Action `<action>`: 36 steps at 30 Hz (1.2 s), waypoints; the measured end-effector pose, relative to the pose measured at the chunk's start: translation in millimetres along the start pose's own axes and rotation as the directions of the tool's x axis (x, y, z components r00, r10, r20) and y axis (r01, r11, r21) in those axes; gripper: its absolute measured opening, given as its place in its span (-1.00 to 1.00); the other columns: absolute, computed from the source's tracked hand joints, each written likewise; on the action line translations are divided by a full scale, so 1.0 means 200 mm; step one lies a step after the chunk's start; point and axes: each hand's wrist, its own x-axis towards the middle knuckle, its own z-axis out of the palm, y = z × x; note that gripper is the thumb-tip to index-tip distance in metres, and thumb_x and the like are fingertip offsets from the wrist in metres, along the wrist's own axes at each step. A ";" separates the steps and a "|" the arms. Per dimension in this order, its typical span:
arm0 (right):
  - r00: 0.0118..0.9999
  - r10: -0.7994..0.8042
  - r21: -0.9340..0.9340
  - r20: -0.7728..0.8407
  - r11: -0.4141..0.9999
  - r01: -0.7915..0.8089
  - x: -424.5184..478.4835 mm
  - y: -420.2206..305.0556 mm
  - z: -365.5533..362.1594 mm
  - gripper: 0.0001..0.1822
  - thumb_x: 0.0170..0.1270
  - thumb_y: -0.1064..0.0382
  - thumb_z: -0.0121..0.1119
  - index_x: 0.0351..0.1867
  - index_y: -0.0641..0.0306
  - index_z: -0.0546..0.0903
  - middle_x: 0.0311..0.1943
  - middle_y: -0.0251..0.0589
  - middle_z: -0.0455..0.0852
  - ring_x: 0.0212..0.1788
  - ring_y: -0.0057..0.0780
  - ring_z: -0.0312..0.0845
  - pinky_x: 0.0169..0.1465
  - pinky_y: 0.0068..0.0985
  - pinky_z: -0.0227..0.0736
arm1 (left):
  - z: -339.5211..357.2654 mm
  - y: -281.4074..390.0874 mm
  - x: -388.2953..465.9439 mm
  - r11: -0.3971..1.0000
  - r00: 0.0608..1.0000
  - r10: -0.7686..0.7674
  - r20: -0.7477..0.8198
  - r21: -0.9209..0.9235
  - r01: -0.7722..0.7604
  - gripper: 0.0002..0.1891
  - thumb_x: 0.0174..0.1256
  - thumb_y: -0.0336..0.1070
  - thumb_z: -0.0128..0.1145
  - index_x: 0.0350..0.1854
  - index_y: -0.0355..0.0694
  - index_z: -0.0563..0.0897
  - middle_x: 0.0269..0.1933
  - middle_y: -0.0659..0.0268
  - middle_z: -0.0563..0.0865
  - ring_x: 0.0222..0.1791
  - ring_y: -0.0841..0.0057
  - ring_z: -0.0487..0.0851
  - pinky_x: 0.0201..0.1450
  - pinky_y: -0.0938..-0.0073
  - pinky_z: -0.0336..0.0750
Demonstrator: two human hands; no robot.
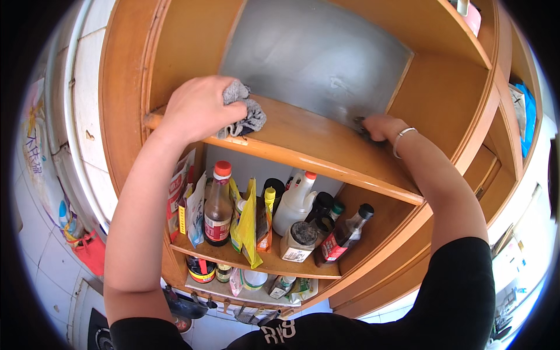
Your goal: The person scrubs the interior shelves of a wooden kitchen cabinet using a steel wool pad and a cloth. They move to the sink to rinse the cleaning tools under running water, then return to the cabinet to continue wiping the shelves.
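Note:
My left hand (197, 107) grips a crumpled grey cloth (251, 114) over the front left part of a wooden cabinet shelf (302, 131). Its fingers curl around the bunched fabric. Deep in the same compartment, my right hand (384, 127) reaches to the back right of the shelf, close to the shiny metal back panel (306, 57). A small dark item (359, 123) shows at its fingertips; most of it is hidden, so its kind is unclear. A silver bangle (399, 142) circles the right wrist.
The shelf below holds a red-capped sauce bottle (218, 210), a yellow packet (248, 227), a white plastic jug (292, 203), a dark-lidded jar (301, 243) and a dark sauce bottle (343, 240). More jars stand lower. White pipes (72, 109) run along the left wall.

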 end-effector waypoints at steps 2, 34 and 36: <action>0.998 0.035 0.014 0.048 0.999 -0.036 0.04 0.00 0.01 -0.67 0.09 0.41 0.06 -0.08 0.27 0.63 -0.04 0.06 0.65 0.06 -0.01 0.54 0.05 -0.19 0.46 | 0.02 0.01 0.00 1.000 1.000 0.002 0.007 0.015 -0.002 -0.68 -0.03 -0.10 0.11 -0.30 -0.21 0.68 -0.34 0.08 0.71 -0.28 0.11 0.65 -0.16 0.22 0.52; 0.815 -0.382 0.060 -0.437 0.891 0.450 0.47 -0.82 -0.72 -0.63 0.00 0.44 0.09 -0.07 0.25 0.59 -0.15 0.08 0.68 -0.05 0.00 0.57 -0.01 -0.22 0.46 | 0.06 -0.05 -0.03 0.987 0.710 -0.104 -0.696 -0.161 -0.014 -0.74 0.18 -0.17 0.17 -0.29 -0.30 0.62 -0.29 0.05 0.65 -0.21 0.08 0.60 -0.11 0.20 0.46; 0.844 -0.401 0.049 -0.356 0.894 0.445 0.50 -0.93 -0.87 -0.60 0.10 0.42 0.05 0.03 0.17 0.57 -0.04 0.00 0.65 0.04 -0.04 0.55 0.05 -0.25 0.44 | 0.08 -0.05 -0.02 0.987 0.630 -0.088 -0.772 -0.152 -0.048 -0.72 0.20 -0.18 0.20 -0.26 -0.33 0.60 -0.29 0.04 0.64 -0.20 0.07 0.57 -0.10 0.19 0.45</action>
